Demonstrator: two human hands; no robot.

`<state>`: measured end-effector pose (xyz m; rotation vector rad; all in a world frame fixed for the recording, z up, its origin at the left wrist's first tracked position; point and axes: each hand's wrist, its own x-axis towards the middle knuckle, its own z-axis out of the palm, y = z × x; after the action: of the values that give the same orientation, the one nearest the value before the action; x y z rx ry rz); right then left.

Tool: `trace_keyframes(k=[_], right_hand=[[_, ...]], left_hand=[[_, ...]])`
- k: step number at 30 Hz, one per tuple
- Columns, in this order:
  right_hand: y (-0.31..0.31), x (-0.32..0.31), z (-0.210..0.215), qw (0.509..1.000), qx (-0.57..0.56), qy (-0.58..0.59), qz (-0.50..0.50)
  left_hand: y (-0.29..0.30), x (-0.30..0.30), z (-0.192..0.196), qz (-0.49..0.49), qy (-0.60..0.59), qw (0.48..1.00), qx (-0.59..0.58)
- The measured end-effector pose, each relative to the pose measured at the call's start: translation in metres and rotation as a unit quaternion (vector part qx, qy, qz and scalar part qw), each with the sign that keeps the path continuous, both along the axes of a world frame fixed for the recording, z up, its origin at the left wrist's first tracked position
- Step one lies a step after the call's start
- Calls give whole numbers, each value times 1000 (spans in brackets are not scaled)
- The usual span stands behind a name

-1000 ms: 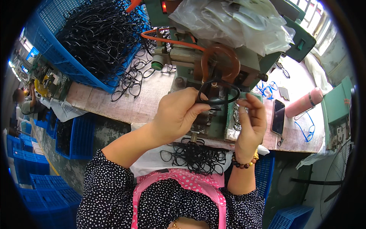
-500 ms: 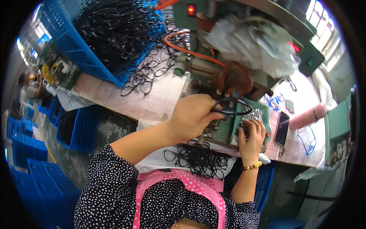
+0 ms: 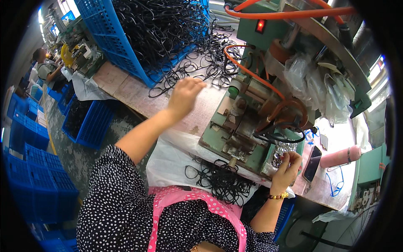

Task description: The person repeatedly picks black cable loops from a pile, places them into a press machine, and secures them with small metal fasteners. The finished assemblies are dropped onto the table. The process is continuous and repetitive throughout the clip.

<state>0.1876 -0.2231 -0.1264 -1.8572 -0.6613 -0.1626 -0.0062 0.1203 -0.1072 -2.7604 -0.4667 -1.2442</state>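
A black eyeglass frame [image 3: 300,137] sits at the bench machine [image 3: 247,126], beside its brown round part, with neither hand touching it. My left hand [image 3: 184,100] is raised over the table, just below loose black eyeglass frames [image 3: 201,63] spilling from a blue crate [image 3: 113,42]. Its fingers look loosely stretched and slightly blurred, and nothing shows in them. At the near edge of a small green tray [image 3: 268,161] of shiny small metal parts [image 3: 283,150], my right hand [image 3: 286,170] has thumb and forefinger pinched together. Whatever they hold is too small to name.
More black frames [image 3: 224,178] lie on white cloth at my lap. A phone [image 3: 312,164], a pink bottle [image 3: 341,156] and blue glasses-shaped pieces [image 3: 336,185] are on the right. Orange hoses [image 3: 252,75] cross the machine. Blue crates [image 3: 90,126] stand on the floor; a person [image 3: 47,69] is far left.
My left hand has let go of the black eyeglass frame and moved left toward the pile. My right hand has drawn back from the metal parts, fingertips now pinched. The view has shifted.
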Motion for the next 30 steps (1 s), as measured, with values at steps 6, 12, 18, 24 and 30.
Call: trace_keyframes(k=[6, 12, 18, 24, 30], right_hand=[[3, 0, -7, 990, 129, 59, 27], [1, -3, -3, 967, 201, 118, 98], [5, -11, 11, 944, 233, 186, 139], [9, -19, 28, 937, 244, 202, 147], [13, -27, 44, 915, 265, 248, 176]], left_hand=[[74, -18, -51, 79, 290, 953, 48], [43, -8, -18, 13, 170, 985, 15], [-10, -17, 32, -33, -98, 973, -206], [-68, -35, 61, -135, -166, 829, -517], [-104, -34, 89, -230, -213, 731, -607]])
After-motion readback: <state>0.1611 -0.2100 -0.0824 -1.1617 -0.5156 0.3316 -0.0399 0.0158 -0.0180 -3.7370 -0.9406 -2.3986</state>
